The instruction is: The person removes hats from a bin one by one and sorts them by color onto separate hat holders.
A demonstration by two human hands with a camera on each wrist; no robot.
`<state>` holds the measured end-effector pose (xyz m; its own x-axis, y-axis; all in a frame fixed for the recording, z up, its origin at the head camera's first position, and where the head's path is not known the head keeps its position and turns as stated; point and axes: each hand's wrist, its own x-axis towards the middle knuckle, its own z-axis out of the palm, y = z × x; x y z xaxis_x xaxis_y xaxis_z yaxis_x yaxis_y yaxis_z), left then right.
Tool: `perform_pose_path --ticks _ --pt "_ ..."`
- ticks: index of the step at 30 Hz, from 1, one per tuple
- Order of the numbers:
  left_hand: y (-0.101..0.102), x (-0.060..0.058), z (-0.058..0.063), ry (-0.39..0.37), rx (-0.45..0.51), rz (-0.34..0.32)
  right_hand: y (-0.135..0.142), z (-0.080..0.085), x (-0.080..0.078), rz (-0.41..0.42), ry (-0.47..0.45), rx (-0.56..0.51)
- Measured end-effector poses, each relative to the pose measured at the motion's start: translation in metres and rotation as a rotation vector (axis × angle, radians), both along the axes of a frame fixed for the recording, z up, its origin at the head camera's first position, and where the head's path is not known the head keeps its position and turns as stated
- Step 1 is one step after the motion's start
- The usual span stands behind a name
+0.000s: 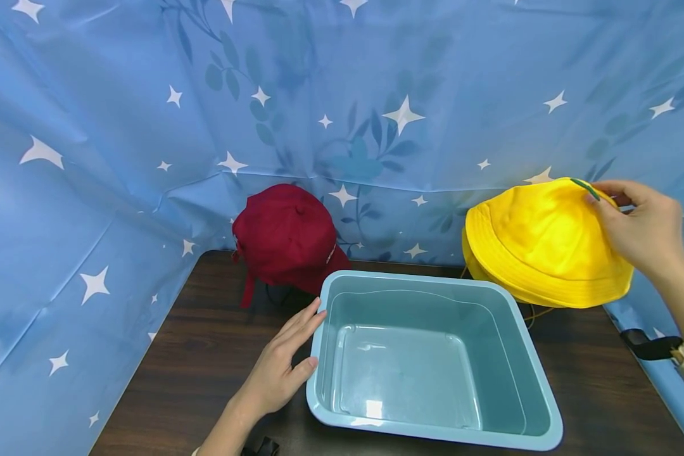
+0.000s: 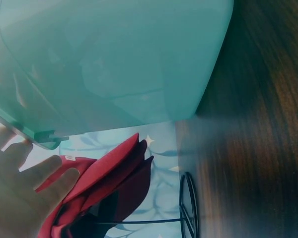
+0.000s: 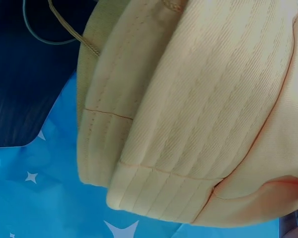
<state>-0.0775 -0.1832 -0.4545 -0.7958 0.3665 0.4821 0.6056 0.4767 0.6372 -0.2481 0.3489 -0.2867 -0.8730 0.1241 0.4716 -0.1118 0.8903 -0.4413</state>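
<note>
On the right in the head view, my right hand (image 1: pixel 644 221) pinches the crown of a yellow bucket hat (image 1: pixel 547 247) beside a small green strip. The hat's stitched brim (image 3: pixel 203 99) fills most of the right wrist view, with a cord (image 3: pixel 72 29) hanging at its edge. My left hand (image 1: pixel 276 364) has its fingers extended against the left rim of a light blue plastic bin (image 1: pixel 433 437). Nothing lies inside the bin. In the left wrist view, fingers (image 2: pixel 49 173) reach the rim from outside the wall.
Behind the bin's left corner, a dark red cap (image 1: pixel 287 234) sits above the table, with a black wire stand (image 2: pixel 188 206) under it. The dark wooden table (image 1: pixel 205 354) backs onto a blue star-patterned cloth (image 1: pixel 120 158). A thin wire ring (image 1: pixel 530 316) shows below the yellow hat.
</note>
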Motion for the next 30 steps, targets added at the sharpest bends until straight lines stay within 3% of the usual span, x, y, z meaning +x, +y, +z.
perform_pose_path --ticks 15,30 --pt "0.0007 0.0006 0.0011 -0.013 -0.003 0.002 -0.0024 -0.0085 0.0016 0.052 0.055 0.059" --pt "0.0009 0.0008 0.0021 -0.01 -0.018 0.011 -0.0046 -0.0053 0.0072 0.027 0.01 0.073"
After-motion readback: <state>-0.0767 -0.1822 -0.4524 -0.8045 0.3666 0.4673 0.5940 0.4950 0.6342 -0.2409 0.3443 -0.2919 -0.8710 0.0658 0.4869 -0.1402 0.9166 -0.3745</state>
